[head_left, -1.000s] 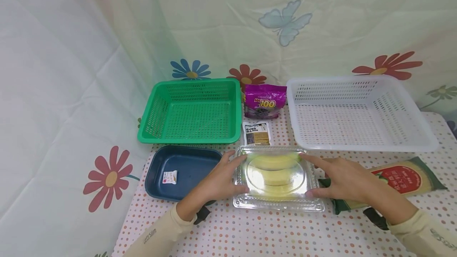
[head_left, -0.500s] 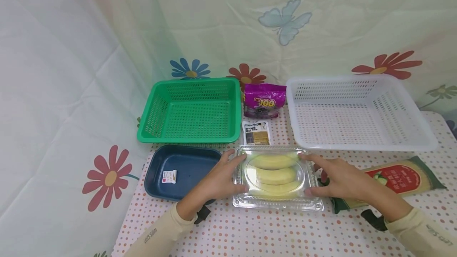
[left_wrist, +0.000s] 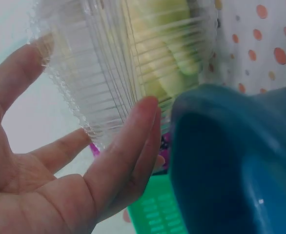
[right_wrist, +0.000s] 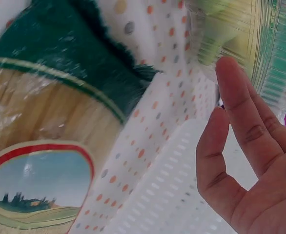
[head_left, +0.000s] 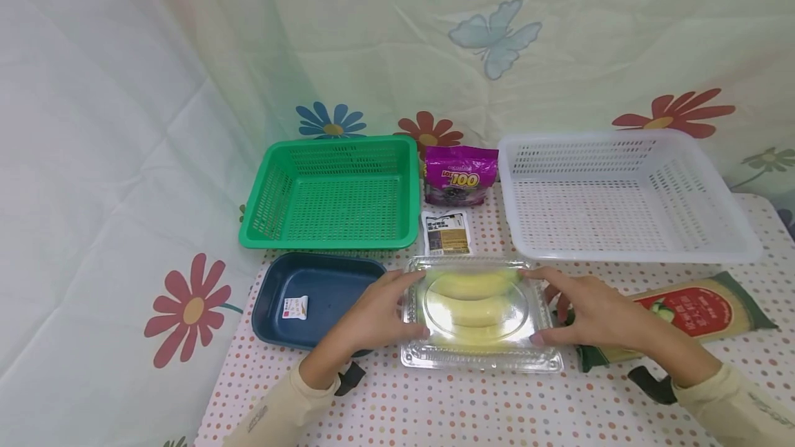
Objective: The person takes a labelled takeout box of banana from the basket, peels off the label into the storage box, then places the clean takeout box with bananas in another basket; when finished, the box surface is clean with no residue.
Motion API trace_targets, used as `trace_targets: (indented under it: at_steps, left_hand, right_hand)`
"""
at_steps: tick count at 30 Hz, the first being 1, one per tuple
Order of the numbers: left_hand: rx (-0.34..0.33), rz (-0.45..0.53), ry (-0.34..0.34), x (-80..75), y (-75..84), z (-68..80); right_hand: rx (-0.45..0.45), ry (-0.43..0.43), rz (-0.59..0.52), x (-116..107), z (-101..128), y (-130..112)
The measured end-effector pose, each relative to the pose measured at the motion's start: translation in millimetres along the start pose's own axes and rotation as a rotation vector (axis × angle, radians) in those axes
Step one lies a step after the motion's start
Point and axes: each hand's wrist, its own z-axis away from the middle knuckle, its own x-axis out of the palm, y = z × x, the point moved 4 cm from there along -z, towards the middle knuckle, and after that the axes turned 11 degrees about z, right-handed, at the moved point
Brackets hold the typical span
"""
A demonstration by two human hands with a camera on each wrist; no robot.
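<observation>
A clear plastic clamshell box [head_left: 477, 347] with bananas [head_left: 475, 305] inside lies level between my two hands in the head view. My left hand [head_left: 375, 310] grips its left side, with thumb and index finger spread along the lid edge; in the left wrist view other fingers [left_wrist: 128, 146] bear on the ribbed wall. On the right side my right hand [head_left: 596, 309] holds it the same way, thumb at the near corner and index finger at the far one. The right wrist view shows fingertips [right_wrist: 229, 73] against the ribbed side. The box's underside is hidden.
Behind stand a green basket [head_left: 248, 240], a purple candy bag [head_left: 461, 174], a small white-and-brown packet [head_left: 448, 233] and a white basket [head_left: 640, 255]. A dark blue tray [head_left: 338, 302] with a small sachet [head_left: 295, 307] is left; a noodle pack [head_left: 702, 309] lies right, partly under my right forearm.
The box has shifted slightly left and toward me, its left side most. My left hand has moved a little with it, while my right hand is almost still.
</observation>
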Motion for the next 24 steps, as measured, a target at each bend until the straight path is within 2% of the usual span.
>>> trace_targets:
  at_steps: [9,16,24]
  left_hand:
    - [-0.001,0.078,0.031,-13.1,6.8,14.3]
    - [0.03,0.192,0.059,-27.5,18.8,29.2]
    - [0.062,0.232,0.135,-46.6,23.5,41.8]
  right_hand:
    - [-0.062,0.027,-0.072,-15.2,3.3,-13.1]
    - [-0.097,0.041,-0.099,-26.5,4.9,-22.8]
    - [-0.106,0.055,-0.155,-42.0,0.2,-36.9]
